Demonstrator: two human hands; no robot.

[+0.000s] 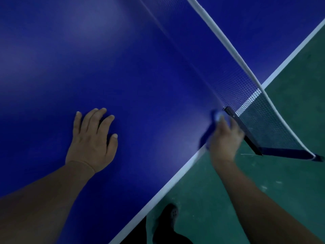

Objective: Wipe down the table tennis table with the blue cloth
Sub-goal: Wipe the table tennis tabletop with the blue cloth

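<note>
1. Table point(123, 71) fills most of the view, blue with a white edge line.
2. Floor point(290, 182) is green, beside the table's edge.
3. Net point(249, 106) crosses the table and overhangs its edge on a dark bracket point(246, 132).
4. Left hand point(91, 140) lies flat on the table, fingers spread.
5. Right hand point(225, 140), blurred, grips the cloth point(210, 131) at the table's edge, just beside the bracket.

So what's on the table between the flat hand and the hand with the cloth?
Nothing: in the head view only bare blue table lies between the left hand and the right hand gripping the blue cloth.
</note>
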